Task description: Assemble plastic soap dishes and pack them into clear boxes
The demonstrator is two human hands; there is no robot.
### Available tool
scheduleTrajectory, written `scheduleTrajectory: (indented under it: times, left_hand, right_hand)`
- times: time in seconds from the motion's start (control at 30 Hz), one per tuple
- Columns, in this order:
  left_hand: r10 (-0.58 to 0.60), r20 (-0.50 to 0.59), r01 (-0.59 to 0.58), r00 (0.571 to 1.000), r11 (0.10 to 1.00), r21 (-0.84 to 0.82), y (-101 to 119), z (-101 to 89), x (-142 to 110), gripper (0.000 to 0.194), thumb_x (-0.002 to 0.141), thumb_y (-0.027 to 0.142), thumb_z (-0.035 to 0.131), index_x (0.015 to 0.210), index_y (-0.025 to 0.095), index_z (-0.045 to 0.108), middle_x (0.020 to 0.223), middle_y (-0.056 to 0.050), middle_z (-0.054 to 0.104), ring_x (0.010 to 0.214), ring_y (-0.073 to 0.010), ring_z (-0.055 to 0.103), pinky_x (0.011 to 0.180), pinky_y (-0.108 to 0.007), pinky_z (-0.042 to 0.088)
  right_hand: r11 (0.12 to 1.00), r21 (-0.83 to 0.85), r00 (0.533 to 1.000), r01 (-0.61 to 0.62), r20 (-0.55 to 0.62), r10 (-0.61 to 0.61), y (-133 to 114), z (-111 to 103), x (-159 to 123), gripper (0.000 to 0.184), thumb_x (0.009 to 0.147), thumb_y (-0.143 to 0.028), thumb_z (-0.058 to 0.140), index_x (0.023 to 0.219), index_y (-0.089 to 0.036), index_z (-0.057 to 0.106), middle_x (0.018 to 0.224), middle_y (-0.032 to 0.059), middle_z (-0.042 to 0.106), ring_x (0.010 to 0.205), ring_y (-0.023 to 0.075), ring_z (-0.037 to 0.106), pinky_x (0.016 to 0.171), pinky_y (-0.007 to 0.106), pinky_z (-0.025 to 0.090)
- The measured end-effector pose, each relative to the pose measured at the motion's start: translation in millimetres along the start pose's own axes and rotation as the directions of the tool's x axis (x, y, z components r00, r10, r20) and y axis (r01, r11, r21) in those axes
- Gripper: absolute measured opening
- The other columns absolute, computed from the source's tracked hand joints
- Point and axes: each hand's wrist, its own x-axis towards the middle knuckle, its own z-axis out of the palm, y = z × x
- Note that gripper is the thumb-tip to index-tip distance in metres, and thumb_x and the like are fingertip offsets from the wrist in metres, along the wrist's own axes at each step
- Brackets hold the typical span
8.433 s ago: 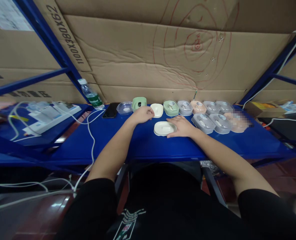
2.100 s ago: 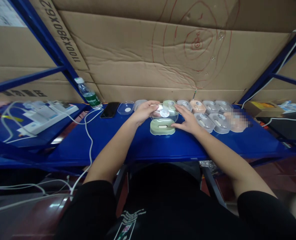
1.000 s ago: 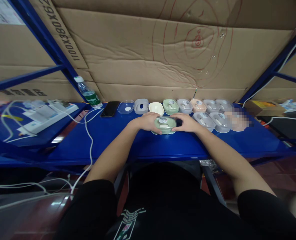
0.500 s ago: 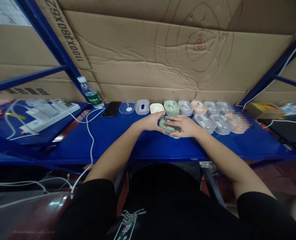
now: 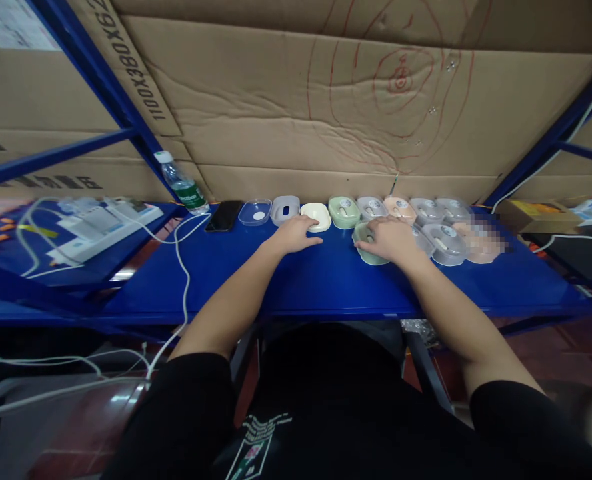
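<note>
My right hand (image 5: 395, 238) grips a green plastic box with a clear lid (image 5: 371, 252) from above. The box rests on the blue tabletop at the left end of the front row of lidded boxes, and my fingers hide part of its lid. Over at the cream inner tray (image 5: 317, 217), my left hand (image 5: 295, 233) has its thumb and fingers apart. Its fingertips reach the tray's near left rim; I cannot tell whether they touch it. Left of the tray lie a grey lid part with an oval slot (image 5: 285, 223) and a clear cover (image 5: 254, 215).
Behind my right hand a row of lidded boxes includes a green one (image 5: 345, 213) and a peach one (image 5: 400, 208). A black phone (image 5: 223, 217) and a water bottle (image 5: 189, 193) stand to the left, beside a white cable (image 5: 180, 267). Cardboard (image 5: 256, 87) walls the back.
My right hand has moved the green box rightward to the front row. My left hand has let go of that box and shifted left to the cream tray.
</note>
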Motion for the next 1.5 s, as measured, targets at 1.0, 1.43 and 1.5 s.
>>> scheduleTrajectory:
  times: [1.0, 1.43, 1.5]
  left_hand:
    - [-0.003, 0.119, 0.006, 0.993, 1.0, -0.023, -4.2, -7.6, 0.0, 0.059, 0.081, 0.033, 0.085, 0.137, 0.017, 0.072, 0.125, -0.015, 0.077, 0.115, -0.0345, 0.072, 0.101, -0.043, 0.056]
    - [0.076, -0.225, -0.079, 0.971, 0.997, -0.005, 3.4, -40.3, -11.9, 0.134, 0.057, 0.068, 0.1, 0.168, 0.02, 0.042, 0.166, -0.021, 0.052, 0.154, -0.0469, 0.046, 0.129, -0.059, 0.033]
    - [0.101, -0.234, -0.095, 0.967, 0.995, 0.034, 9.8, -41.7, -11.4, 0.131, 0.059, 0.064, 0.1, 0.167, 0.019, 0.042, 0.165, -0.021, 0.053, 0.152, -0.047, 0.048, 0.127, -0.059, 0.036]
  right_hand:
    - [0.958, 0.26, 0.985, 0.124, 0.085, -0.151, -88.7, 45.3, 37.3, 0.048, 0.107, -0.046, 0.06, 0.14, -0.011, 0.067, 0.153, 0.0216, 0.066, 0.138, 0.0403, 0.063, 0.114, 0.053, 0.051]
    - [0.254, 0.967, 0.946, 0.006, -0.088, 0.311, -79.7, 28.3, 39.3, 0.037, 0.104, -0.063, 0.053, 0.095, -0.028, 0.05, 0.091, 0.0018, 0.066, 0.086, 0.0231, 0.071, 0.083, 0.043, 0.064]
    - [0.0, 0.999, 0.955, -0.042, 0.04, 0.295, -77.6, 31.4, 44.3, 0.044, 0.1, -0.072, 0.053, 0.095, -0.029, 0.048, 0.086, 0.0007, 0.065, 0.082, 0.0234, 0.072, 0.079, 0.045, 0.067]
